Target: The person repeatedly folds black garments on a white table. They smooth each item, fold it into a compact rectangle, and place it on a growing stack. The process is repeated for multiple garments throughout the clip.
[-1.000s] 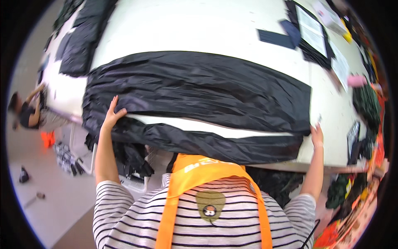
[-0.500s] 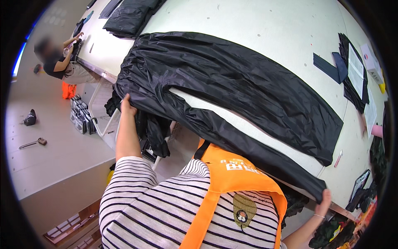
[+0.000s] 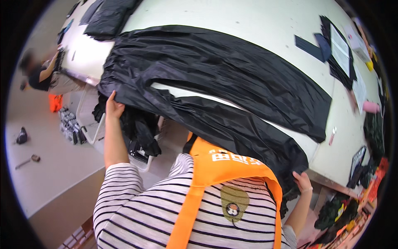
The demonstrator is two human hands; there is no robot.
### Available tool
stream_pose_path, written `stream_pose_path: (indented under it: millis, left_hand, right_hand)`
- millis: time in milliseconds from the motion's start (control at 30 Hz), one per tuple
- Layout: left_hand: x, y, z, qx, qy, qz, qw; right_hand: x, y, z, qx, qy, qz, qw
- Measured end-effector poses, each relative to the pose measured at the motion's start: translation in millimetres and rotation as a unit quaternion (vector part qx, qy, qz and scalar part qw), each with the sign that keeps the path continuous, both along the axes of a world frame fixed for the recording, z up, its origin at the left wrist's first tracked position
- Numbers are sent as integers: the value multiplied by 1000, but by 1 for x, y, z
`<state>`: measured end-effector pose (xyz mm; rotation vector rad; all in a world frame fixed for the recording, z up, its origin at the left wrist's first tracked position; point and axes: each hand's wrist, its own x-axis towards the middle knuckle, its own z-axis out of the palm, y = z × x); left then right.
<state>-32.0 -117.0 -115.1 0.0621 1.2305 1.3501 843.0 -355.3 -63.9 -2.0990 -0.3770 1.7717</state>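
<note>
Black lightweight trousers (image 3: 215, 62) lie spread across the white table (image 3: 195, 12), gathered waistband at the left and both legs reaching right. My left hand (image 3: 114, 108) grips the waistband's near corner, thumb on top and fingers partly hidden. At the other end, my right hand (image 3: 302, 181) pinches the hem of the near leg, which hangs at the table's front edge. Between the two legs a strip of table shows. The far leg rests flat, its hem near a small pen-like item (image 3: 333, 135).
Folded black garments (image 3: 108, 18) sit at the back left. Dark fabric pieces (image 3: 311, 46), a white box (image 3: 357, 41) and a pink roll (image 3: 371, 107) lie at the right. A white basket (image 3: 88, 114) with black clothing stands below the left edge. Another person (image 3: 41, 74) works far left.
My right hand has drawn the near leg's hem leftward and toward me, and that leg now bunches more. My left hand keeps hold of the waistband. The whole view has shifted slightly.
</note>
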Motion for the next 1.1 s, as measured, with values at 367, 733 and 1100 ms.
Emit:
stream_pose_path:
  millis: [367,733,1100]
  left_hand:
    - [-33,39,-20,-25,67,147,987]
    - [-43,42,-10,34,79,103,991]
    - [-80,58,8,133,-28,-85,987]
  right_hand:
    - [44,53,32,232,133,-340,902]
    - [45,-25,41,232,-14,-198,952]
    - [65,-5,6,252,-139,-120,950]
